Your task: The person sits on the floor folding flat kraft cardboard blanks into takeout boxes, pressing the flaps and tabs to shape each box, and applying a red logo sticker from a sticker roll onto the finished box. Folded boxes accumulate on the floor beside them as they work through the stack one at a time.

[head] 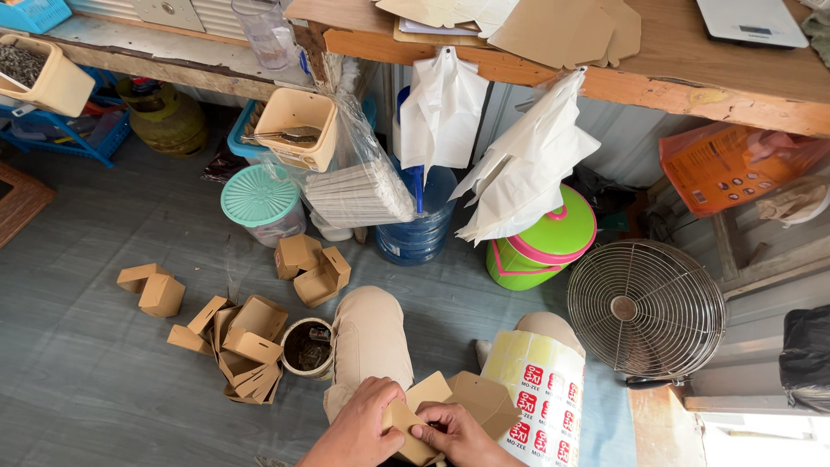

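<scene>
Grey plank floor (104, 380) (folded brown cardboard boxes (242, 346), metal fan (647, 309))

Both hands near centre — left hand (361, 428) and right hand (458, 435) on the flat box blank (450, 405), sticker roll (540, 393) just right of it, fan (646, 307) further right, folded boxes (238, 346) on the floor (78, 363) left, water jug (424, 216) far centre under the workbench (692, 60).

Two white bags (510, 156), one fan (646, 308), one green bucket (545, 246).
</scene>
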